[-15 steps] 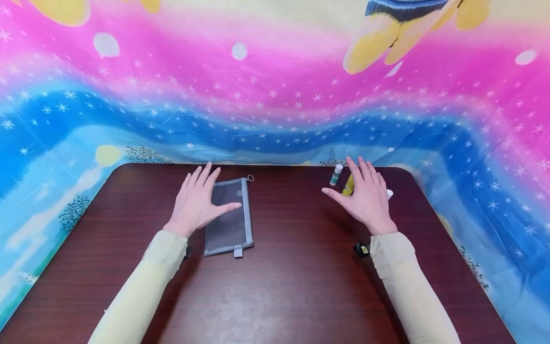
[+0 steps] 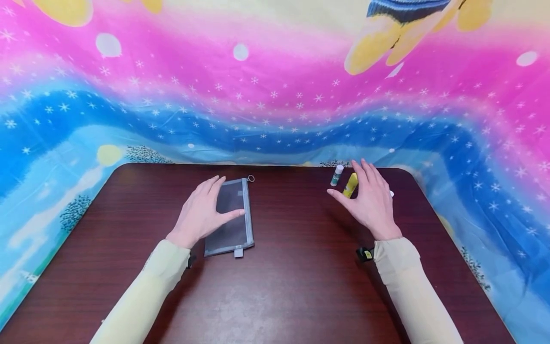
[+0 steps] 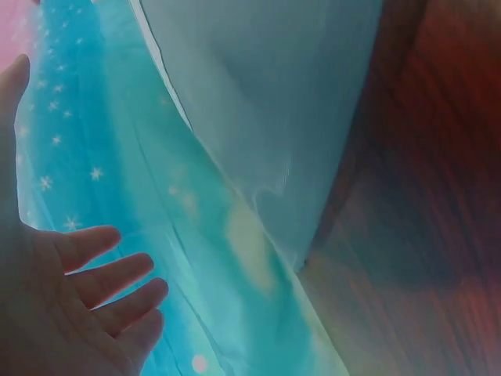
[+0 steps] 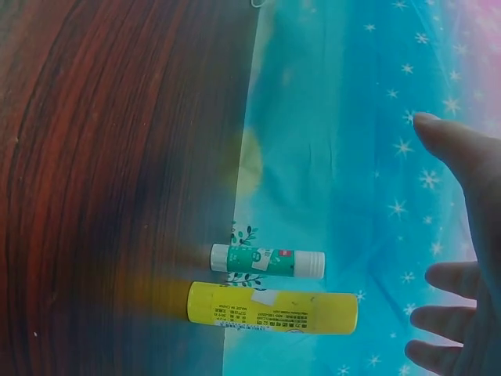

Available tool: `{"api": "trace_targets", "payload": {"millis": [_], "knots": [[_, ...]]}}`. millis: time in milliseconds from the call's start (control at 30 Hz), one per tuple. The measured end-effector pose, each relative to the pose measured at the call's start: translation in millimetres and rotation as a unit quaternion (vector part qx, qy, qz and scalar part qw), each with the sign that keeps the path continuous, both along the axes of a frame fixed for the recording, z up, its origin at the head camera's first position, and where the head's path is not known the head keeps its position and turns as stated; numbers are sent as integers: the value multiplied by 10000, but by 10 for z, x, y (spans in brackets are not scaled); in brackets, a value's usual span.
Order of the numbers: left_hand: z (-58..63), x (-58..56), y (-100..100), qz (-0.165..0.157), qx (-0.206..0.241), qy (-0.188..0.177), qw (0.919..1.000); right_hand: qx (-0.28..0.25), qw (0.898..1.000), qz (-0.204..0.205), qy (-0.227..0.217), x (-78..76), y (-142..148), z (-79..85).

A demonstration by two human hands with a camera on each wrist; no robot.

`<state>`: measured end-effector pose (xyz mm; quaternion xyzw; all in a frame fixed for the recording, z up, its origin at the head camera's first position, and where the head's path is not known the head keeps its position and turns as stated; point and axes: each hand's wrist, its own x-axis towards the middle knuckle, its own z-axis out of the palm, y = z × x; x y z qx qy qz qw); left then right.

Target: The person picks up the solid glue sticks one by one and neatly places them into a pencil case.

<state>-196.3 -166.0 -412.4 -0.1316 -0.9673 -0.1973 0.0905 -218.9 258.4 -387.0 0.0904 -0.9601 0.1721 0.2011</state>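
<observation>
Over the left edge of a grey mesh zipper pouch (image 2: pixel 234 229), my left hand (image 2: pixel 195 215) hovers with thumb spread and fingers slightly bent, holding nothing. The pouch lies flat, zipper side to the right, with a ring at its far corner. My right hand (image 2: pixel 375 208) is held above the table's far right, thumb apart from the fingers and nothing in its grasp. Just left of its fingers stand a small green-and-white glue stick (image 4: pixel 266 261) and a larger yellow glue stick (image 4: pixel 274 309), its lower part near my thumb. Behind that hand a white end (image 2: pixel 391 194) peeks out, mostly hidden.
The dark red-brown wooden table (image 2: pixel 283 286) has rounded far corners. A patterned pink and blue cloth (image 2: pixel 275 95) hangs along its back and sides. Black bands with small cameras (image 2: pixel 364 254) sit at my wrists.
My left hand has come down a little toward me, its fingers bending more. The right hand has shifted slightly right and nearer, uncovering more of the yellow glue stick.
</observation>
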Motion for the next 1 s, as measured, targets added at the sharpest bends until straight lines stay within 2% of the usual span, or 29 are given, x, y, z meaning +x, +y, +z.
{"api": "trace_targets", "payload": {"millis": [200, 500, 633, 800, 1000], "knots": [[-6, 121, 71, -152, 109, 70, 9998, -46, 10000, 12, -7, 29, -11, 1], [16, 327, 198, -781, 224, 152, 9966, -148, 9998, -11, 100, 57, -6, -5], [-2, 400, 272, -682, 388, 13, 9969, -163, 9998, -45, 74, 74, -8, -7], [-33, 468, 372, -385, 625, -63, 9973, -159, 9998, -78, 46, 77, -9, -17], [-64, 495, 504, -7, 692, -147, 9975, -205, 9997, -112, 90, 94, 2, -16]]}}
